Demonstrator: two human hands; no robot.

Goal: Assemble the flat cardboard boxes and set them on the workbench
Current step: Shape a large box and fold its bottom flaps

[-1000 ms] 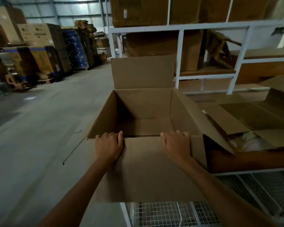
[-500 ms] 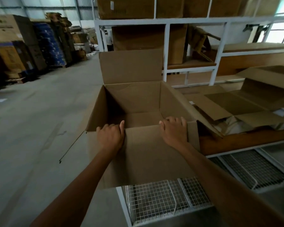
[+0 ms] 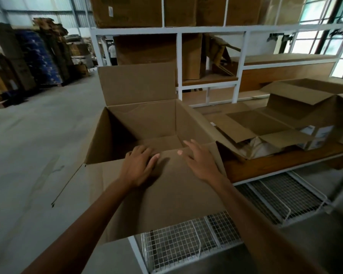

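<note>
Warehouse aisle beside white metal shelving (image 3: 240,66): an open brown cardboard box (image 3: 147,119) stands at the left end of the wooden workbench (image 3: 285,161). The left hand (image 3: 140,167) lies palm-down on its near flap, fingers loosely bent; the right hand (image 3: 200,161) is spread-fingered over the same flap, gripping nothing.

The open cardboard box (image 3: 147,119) at the workbench's left end is plain brown corrugated board, matt and lightly creased. The workbench top (image 3: 265,168) is brown wood with a faint sheen, set in a white-painted metal frame (image 3: 179,56). Under its front edge lies a white-coated wire mesh shelf (image 3: 176,244). The floor (image 3: 38,145) looks like grey concrete, smooth and dull.
</note>
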